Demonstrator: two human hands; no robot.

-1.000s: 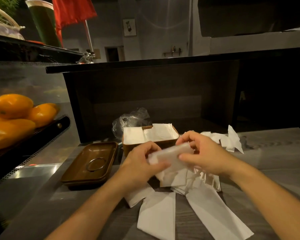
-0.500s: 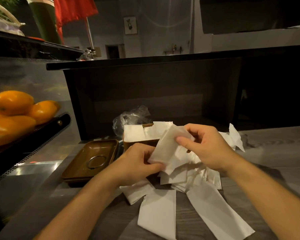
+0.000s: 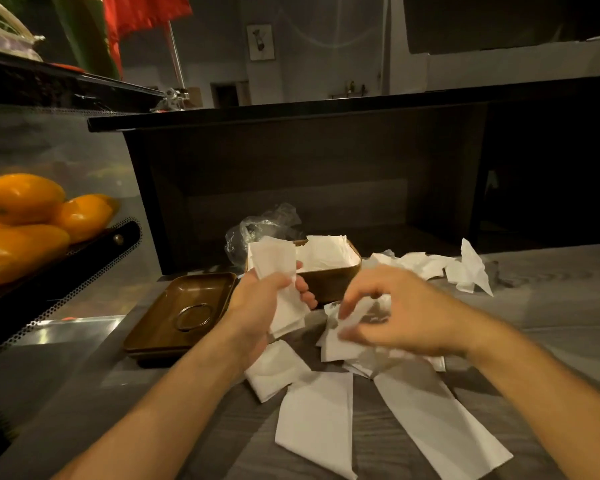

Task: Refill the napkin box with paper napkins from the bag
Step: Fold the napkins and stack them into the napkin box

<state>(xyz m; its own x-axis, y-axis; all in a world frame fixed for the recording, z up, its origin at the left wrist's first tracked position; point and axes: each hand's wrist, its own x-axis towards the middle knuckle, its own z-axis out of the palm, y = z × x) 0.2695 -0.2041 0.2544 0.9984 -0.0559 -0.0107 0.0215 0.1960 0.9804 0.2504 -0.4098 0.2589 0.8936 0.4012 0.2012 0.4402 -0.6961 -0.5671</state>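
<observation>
Now, starting at my far left, a pile of oranges (image 3: pixel 32 216) sits on a perforated metal rack (image 3: pixel 94 268), well apart from the work. Next comes a brown tray (image 3: pixel 160 327) with a metal ring (image 3: pixel 192 317) lying in it (I think it is the box's lid, set aside so the opening is free, though I cannot be sure). My left hand (image 3: pixel 257 313) grips a folded napkin (image 3: pixel 274 268) upright, fingers curled round its lower half, just in front of the napkin box (image 3: pixel 333 282); I judge I hold it that way so it can slide in edgewise beside those already there. The box is brown, open at the top, and white napkins show inside it. Behind it lies the crumpled clear plastic bag (image 3: pixel 260 226).

My right hand (image 3: pixel 395 313) hovers over the loose napkins (image 3: pixel 354 344) in front of the box, fingers curled toward the thumb over a sheet; motion blur hides whether they have closed on it. More flat napkins (image 3: pixel 316 424) fan out toward me, and a crumpled heap (image 3: pixel 458 268) lies to the right, presumably tipped out for easy reach.

The surface (image 3: pixel 551 306) is grey wood grain. Beyond it stands a dark counter (image 3: pixel 291 161), with a red flag (image 3: pixel 142 12) and a small framed picture (image 3: pixel 260 41) in the dim room behind.
</observation>
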